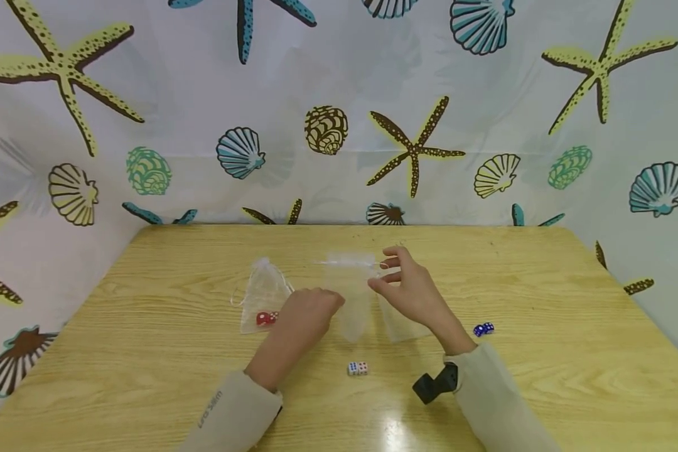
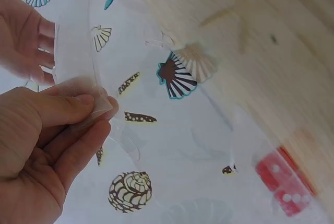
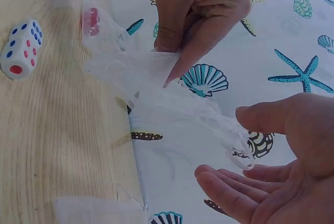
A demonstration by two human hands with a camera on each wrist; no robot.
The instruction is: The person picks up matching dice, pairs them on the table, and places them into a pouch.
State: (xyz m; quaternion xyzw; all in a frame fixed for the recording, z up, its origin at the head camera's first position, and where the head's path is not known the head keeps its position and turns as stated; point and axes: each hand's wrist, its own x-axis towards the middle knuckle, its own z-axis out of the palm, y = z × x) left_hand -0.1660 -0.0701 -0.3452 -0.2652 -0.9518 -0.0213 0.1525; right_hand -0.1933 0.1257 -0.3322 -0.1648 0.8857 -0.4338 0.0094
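Note:
My left hand [image 1: 311, 312] pinches a sheer white drawstring pouch [image 1: 353, 307] between thumb and fingers, holding it above the table. In the left wrist view, the pouch [image 2: 75, 36] hangs between both hands, its held edge bunched under the left thumb. My right hand [image 1: 415, 292] is at the pouch's far right end with fingers spread and slightly bent. A thin drawstring loop [image 3: 244, 156] lies near the right thumb and fingertips; I cannot tell whether they touch it. Two white dice [image 1: 358, 368] with blue and red dots sit side by side in front of the hands.
To the left lies another sheer pouch [image 1: 254, 292] with red dice [image 1: 267, 318] inside. A further flat pouch [image 1: 401, 323] lies partly hidden beneath the right hand. Two blue dice [image 1: 483, 329] rest on the right of the wooden table [image 1: 147, 364]. A shell-printed cloth [image 1: 294, 75] hangs behind.

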